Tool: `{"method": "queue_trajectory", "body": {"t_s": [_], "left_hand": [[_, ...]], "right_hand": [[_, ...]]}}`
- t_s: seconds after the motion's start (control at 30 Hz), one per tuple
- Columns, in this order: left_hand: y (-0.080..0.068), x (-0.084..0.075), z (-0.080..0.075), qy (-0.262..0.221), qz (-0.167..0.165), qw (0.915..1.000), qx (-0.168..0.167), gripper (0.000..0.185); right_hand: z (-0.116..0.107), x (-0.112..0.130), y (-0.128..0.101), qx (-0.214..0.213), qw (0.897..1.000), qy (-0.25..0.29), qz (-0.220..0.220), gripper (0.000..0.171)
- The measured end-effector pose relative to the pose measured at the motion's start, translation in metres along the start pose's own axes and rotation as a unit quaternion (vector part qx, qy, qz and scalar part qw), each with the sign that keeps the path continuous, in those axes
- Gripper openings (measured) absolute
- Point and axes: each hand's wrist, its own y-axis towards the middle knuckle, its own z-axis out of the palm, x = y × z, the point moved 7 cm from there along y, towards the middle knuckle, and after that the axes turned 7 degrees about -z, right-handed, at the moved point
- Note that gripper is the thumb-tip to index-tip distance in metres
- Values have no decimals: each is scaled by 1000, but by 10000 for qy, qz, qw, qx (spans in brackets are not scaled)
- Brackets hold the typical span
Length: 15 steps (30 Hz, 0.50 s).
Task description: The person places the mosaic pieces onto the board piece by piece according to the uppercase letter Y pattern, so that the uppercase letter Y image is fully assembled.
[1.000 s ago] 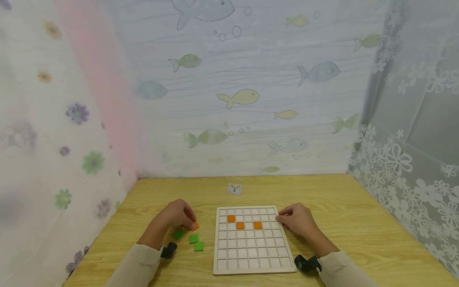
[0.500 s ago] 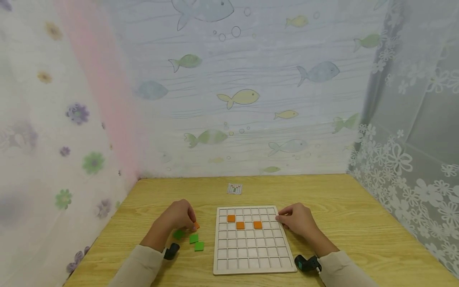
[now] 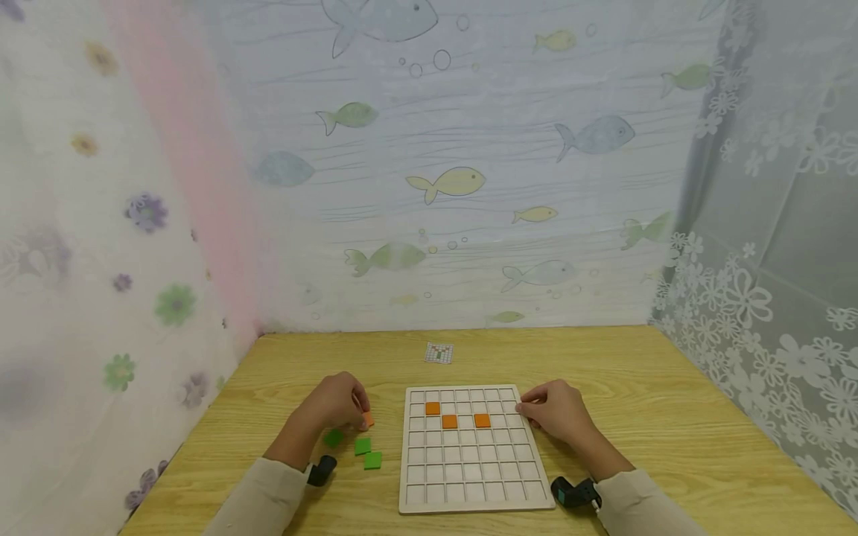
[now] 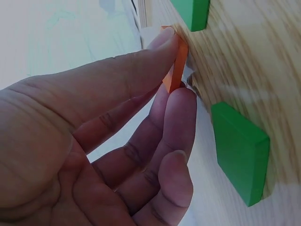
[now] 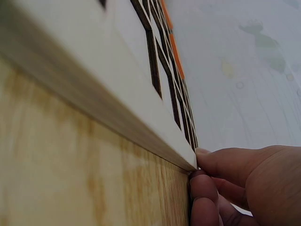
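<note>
From the head view, the person's left hand (image 3: 335,404) sits on the table (image 3: 670,432) just left of the white grid board (image 3: 469,476), fingers curled round a small orange tile (image 3: 367,419) at the tabletop. Three green tiles (image 3: 363,446) lie just beside that hand, toward the person. The right hand (image 3: 559,413) rests against the board's right edge near its far corner, fingers bent and touching the frame. Three orange tiles on the board (image 3: 449,421) sit in its upper rows. A small pattern card (image 3: 439,353) lies farther back.

The left wrist view shows the orange tile (image 4: 175,66) stood on edge, pinched between thumb and fingertips (image 4: 181,101), with a green tile (image 4: 240,150) close below.

The right wrist view shows fingertips (image 5: 207,157) pressed narrowly against the board's rim (image 5: 117,117).
</note>
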Motion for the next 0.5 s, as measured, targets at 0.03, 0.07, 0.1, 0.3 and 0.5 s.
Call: {"method": "queue_trajectory", "body": {"t_s": [0.03,0.07,0.1,0.3,0.5], "left_hand": [[0,0,0,20,4,10000,-28,21],[0,0,-1,35,24,10000,-54,21],[0,0,-1,22,17,10000,-78,22],[4,2,-1,59,-1,9995,-299,23],[6,0,-1,242,73,9984,-498,20]], "right_hand": [[0,0,0,-7,10000,-6,-13,12],[0,0,0,-13,10000,-18,-21,12],[0,0,0,-22,10000,-24,-25,12],[0,0,1,-37,10000,-68,-58,11],[1,0,1,-35,9999,-96,-40,11]]}}
